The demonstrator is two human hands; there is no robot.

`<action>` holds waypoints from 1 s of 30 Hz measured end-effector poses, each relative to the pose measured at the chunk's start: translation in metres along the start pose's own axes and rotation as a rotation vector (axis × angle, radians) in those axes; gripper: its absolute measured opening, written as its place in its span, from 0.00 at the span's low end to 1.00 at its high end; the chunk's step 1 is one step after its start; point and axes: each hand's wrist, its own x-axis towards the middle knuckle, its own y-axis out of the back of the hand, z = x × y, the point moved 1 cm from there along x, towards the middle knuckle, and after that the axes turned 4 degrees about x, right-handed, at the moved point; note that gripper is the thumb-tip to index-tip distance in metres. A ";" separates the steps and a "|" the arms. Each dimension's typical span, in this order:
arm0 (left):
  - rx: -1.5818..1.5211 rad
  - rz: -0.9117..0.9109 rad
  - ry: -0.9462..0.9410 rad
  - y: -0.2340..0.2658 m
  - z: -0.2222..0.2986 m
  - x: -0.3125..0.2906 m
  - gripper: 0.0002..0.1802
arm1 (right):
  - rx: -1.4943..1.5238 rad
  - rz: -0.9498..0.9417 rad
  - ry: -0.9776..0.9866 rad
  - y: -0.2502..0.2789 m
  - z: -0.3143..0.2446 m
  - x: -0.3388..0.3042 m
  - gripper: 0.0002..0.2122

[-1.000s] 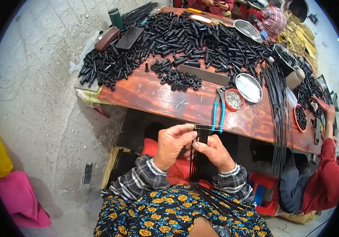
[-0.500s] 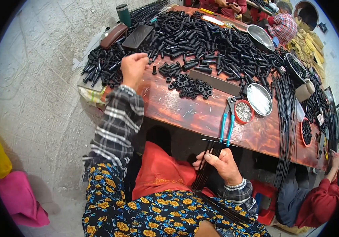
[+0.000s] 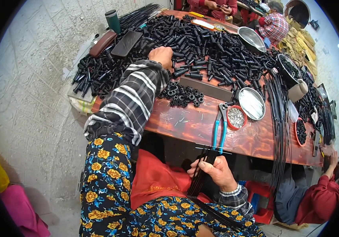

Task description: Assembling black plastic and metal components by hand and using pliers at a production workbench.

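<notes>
My right hand (image 3: 217, 172) is closed round a bundle of thin black rods (image 3: 197, 182) above my lap, their lower ends lying across the flowered apron. Thin pale pins (image 3: 213, 149) cross the rods' upper ends. Stretched out over the table, my left hand (image 3: 161, 56) is curled downward at the near edge of a big heap of black tube-shaped parts (image 3: 177, 33). Its fingertips are hidden, so what they hold cannot be made out. Just nearer than that hand lie small black toothed rings (image 3: 182, 94).
Teal-handled pliers (image 3: 219, 128) overhang the table's (image 3: 248, 138) front edge. Beside them are a red bowl of small metal bits (image 3: 236, 117) and a metal dish of white pins (image 3: 251, 103). More long rods (image 3: 279, 118) hang off the right side. A phone (image 3: 126, 43) rests on the heap. Other people sit nearby.
My left hand has moved right and forward to the heap's edge, its fingers now curled downward. The right hand keeps hold of the rods. The view has shifted slightly.
</notes>
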 end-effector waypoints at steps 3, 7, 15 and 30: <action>-0.006 0.020 -0.013 0.003 0.001 -0.004 0.21 | 0.024 -0.001 0.002 -0.001 0.003 -0.005 0.13; -0.304 0.247 -0.003 0.028 -0.033 -0.019 0.16 | -0.025 -0.001 0.051 0.000 0.000 -0.009 0.12; -1.663 0.310 0.401 0.035 -0.075 -0.126 0.02 | -0.054 -0.013 0.117 0.001 0.000 -0.009 0.13; -0.401 0.586 0.169 0.002 -0.059 -0.139 0.19 | -0.010 -0.080 0.094 -0.005 0.005 0.003 0.11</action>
